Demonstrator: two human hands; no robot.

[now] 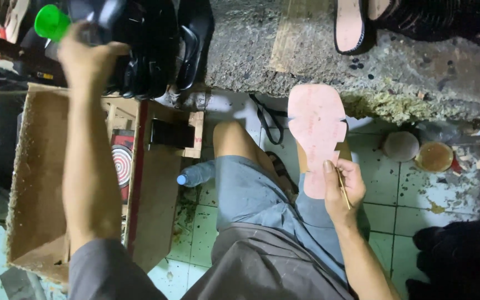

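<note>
Gripping a pink shoe insole (316,133), your right hand (343,189) is closed round its lower end over your right knee, thumb pressed flat on the pink face and fingers curled behind. The insole stands upright in front of you, rounded at the top, with notches cut into both long edges near the middle, so the outline narrows in steps; its surface is matte, pale pink and slightly smudged. A brown layer shows behind its lower part. The same hand also pinches a thin stick (343,188), which slants down across your fingers. Your left hand (87,55) is raised well away to the upper left, closed round a dark container with a bright green cap (51,22); the fingers wrap it, though the body of the container is mostly hidden by the hand. Beneath that arm lies an open cardboard box (34,183), and behind the hand sits a pile of black shoes (156,50). A clear plastic bottle with a blue cap (195,175) lies on the green tiled floor (401,194) beside your left leg. Near the rough concrete ledge (412,78) to your right sits a small round tin (433,156).
</note>
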